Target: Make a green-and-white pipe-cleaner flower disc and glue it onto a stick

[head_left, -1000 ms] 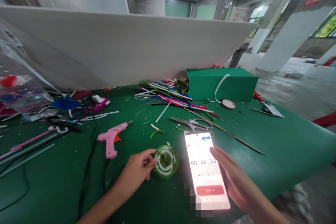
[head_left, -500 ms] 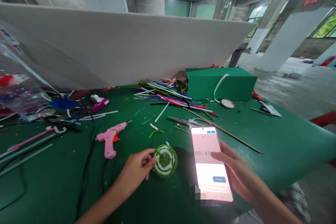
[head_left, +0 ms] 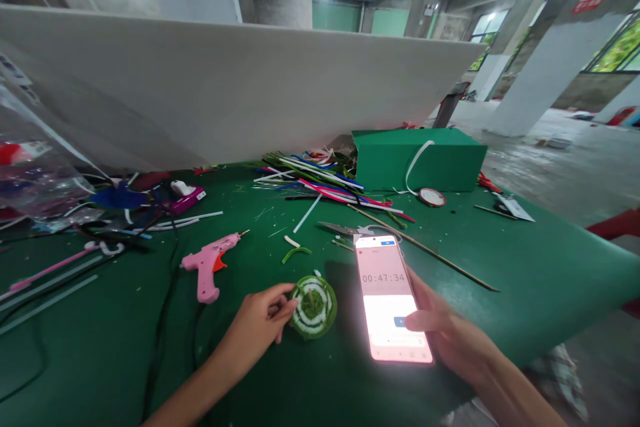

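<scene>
My left hand [head_left: 263, 320] pinches the edge of a round green-and-white coiled disc [head_left: 315, 307] lying on the green table [head_left: 525, 267]. My right hand [head_left: 445, 337] holds a lit phone [head_left: 390, 297] over the table, thumb resting on the screen near a blue button. The screen reads 00:47:34. Disc and phone sit side by side, a little apart.
A pink glue gun [head_left: 210, 263] lies left of the disc, with black cables [head_left: 165, 307] beside it. Scissors [head_left: 345, 230], a wooden stick [head_left: 430, 250], a pile of coloured pipe cleaners [head_left: 320, 180] and a green box [head_left: 417, 160] lie beyond. A white board [head_left: 240, 93] backs the table.
The phone moved lower and forward, and its screen changed from a red button to a blue one. My right thumb slid down onto the screen. My left hand stayed on the disc.
</scene>
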The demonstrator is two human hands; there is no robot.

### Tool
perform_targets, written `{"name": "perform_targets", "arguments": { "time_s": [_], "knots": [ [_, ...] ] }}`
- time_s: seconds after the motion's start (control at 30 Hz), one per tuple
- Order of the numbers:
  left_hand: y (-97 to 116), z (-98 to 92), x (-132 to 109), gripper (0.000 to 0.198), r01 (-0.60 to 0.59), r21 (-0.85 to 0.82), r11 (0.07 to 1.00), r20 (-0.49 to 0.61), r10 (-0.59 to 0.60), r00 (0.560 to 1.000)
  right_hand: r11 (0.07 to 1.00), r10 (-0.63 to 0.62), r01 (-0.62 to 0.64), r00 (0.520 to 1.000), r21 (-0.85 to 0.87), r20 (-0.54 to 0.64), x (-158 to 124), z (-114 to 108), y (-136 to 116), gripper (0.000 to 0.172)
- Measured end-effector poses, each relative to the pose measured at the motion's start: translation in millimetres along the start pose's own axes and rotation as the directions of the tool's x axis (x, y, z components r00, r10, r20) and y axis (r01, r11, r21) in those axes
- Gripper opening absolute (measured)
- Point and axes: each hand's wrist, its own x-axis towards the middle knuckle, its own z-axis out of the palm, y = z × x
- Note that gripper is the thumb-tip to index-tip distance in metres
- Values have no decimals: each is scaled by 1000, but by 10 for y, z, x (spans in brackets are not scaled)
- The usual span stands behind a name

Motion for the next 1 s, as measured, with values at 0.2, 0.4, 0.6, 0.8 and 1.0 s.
{"name": "perform_targets", "arguments": {
  "time_s": [0.2,0.4,0.6,0.8,1.0],
  "knots": [
    [-19,6,4,40,-3,-6,1000,2,3,1000,995,-24,15,995,95,98,32,-46,8,87],
    [-51,6,3,39,-1,-8,1000,8,1,1000,992,-42,30,994,119,100,33,-63,32,84],
    [-14,1,2,40,23,5,1000,-2,-23,1000,995,-42,51,993,82,-106,14,-98,69,75],
    [-17,4,15,41,22,2,1000,1,-22,1000,997,-45,59,971,51,-233,40,-44,113,68],
    [-42,5,23,40,9,-7,1000,0,-9,1000,995,-51,79,927,59,-370,75,34,159,51]
  ]
}}
